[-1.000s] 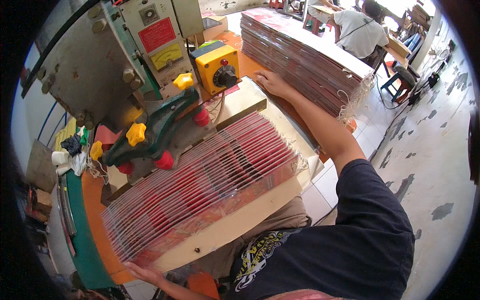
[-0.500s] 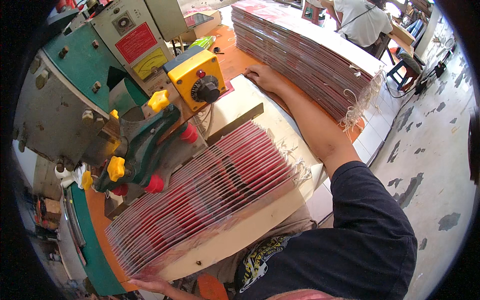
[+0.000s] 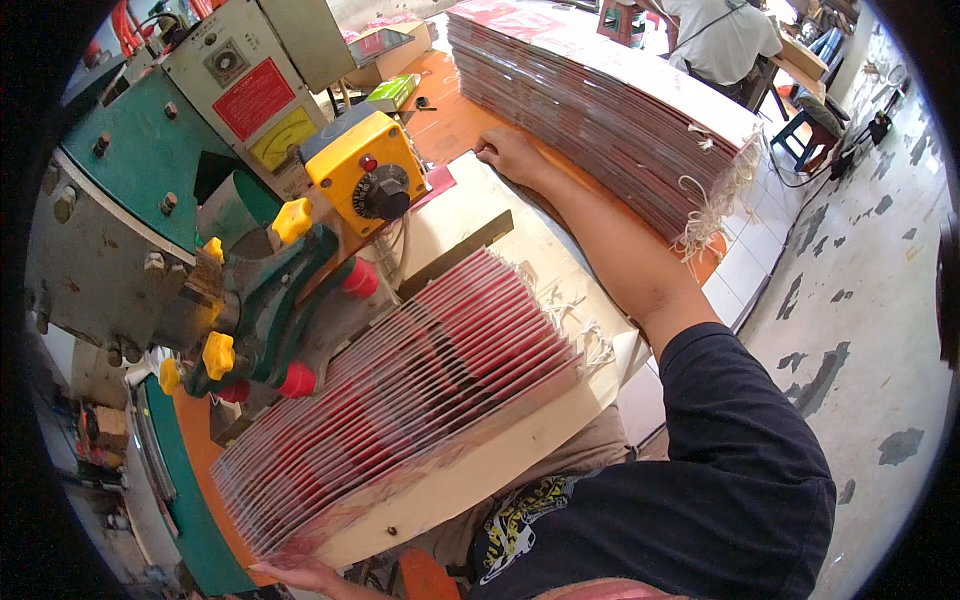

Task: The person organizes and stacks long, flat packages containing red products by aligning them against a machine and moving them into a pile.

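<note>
A fanned row of thin red, flat-folded paper pieces [image 3: 400, 400], apparently bags with white cords at their right ends, lies on a cream board [image 3: 470, 455]. At the row's near left corner, my left hand [image 3: 300, 574] rests against the edges with its visible fingers stretched out; part of it is hidden. My right arm reaches across to the board's far corner, where my right hand [image 3: 512, 157] is closed with curled fingers. What lies between those fingertips is too small to make out.
To the left stands a green and grey machine [image 3: 130, 150] with yellow knobs, red rubber feet and a yellow control box [image 3: 365, 170]. A tall stack of similar folded pieces [image 3: 600, 130] with loose cords fills the far right. Beyond it sits another person [image 3: 715, 40].
The view has shifted slightly, so the machine and the stacks appear a little further left. Both hands stay at about the same places.
</note>
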Demonstrator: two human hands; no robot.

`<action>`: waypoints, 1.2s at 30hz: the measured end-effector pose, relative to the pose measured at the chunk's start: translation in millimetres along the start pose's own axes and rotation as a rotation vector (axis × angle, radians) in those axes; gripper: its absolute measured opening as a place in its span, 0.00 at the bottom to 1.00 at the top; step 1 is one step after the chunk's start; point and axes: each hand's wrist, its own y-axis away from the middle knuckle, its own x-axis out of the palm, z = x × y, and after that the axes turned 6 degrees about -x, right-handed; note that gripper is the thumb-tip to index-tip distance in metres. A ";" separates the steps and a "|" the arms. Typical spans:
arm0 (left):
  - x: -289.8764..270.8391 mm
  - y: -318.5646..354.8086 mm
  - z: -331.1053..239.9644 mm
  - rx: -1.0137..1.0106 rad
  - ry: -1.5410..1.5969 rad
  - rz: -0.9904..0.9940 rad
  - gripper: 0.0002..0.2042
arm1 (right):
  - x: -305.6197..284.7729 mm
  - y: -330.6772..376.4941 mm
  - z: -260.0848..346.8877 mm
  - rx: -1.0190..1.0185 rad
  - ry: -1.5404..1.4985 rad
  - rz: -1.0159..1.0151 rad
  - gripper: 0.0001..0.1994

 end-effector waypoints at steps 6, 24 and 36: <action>-7.6 -17.8 3.3 -0.029 -0.059 -0.025 0.43 | -2.0 1.1 -3.7 0.024 -0.021 0.003 0.06; -34.0 -28.5 10.7 -0.198 0.172 0.154 0.48 | -3.2 1.6 -6.4 0.014 0.012 0.002 0.13; -47.0 -44.7 41.0 -0.126 0.139 0.519 0.39 | -13.5 3.9 -15.9 -0.049 0.094 0.059 0.15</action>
